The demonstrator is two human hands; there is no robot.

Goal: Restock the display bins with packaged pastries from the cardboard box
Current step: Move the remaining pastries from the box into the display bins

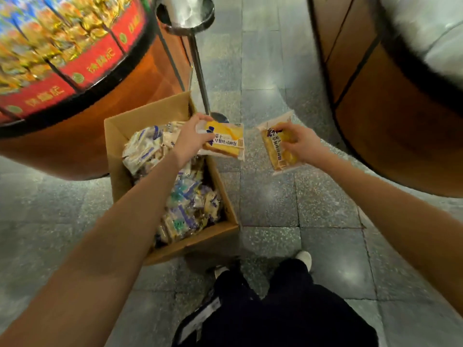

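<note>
An open cardboard box [125, 186] stands on the floor, holding several packaged pastries [185, 211]. My left hand [193, 137] grips a yellow bread packet [226, 141] above the box's far right corner. My right hand [297, 144] grips a second yellow bread packet [274, 156] over the floor, to the right of the box. At the upper left, the round display bins [50, 38] with red fronts are full of gold-wrapped goods.
A metal stand with a round tray top [186, 18] and a slanted pole [200, 78] rises just behind the box. A second round wooden display [390, 116] curves in at the right. Grey tiled floor lies between them. My legs and shoes [304, 257] are below.
</note>
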